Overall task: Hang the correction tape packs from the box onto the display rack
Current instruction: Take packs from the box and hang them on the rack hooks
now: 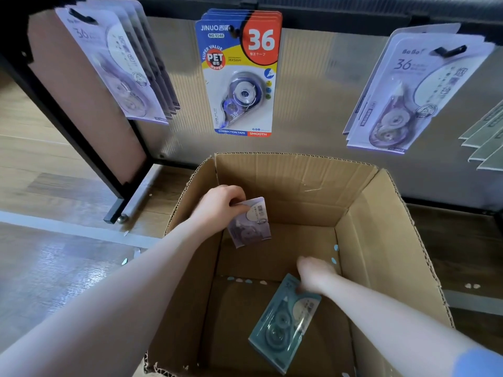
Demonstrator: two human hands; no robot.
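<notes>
From the head view, the left hand (220,206) pinches a purple pack (251,223) by its top edge, upright inside the cardboard box (381,240), long axis near vertical. The right hand (313,276) grips the upper end of a teal pack (283,322), slanting diagonally above the box floor. Three bunches hang on the display rack (313,12).

Left hand (219,206): frame centre, arm extended, fingers curled, gripping.
Right hand (314,276): lower right, arm extended, blurred, fingers pinching.
</notes>
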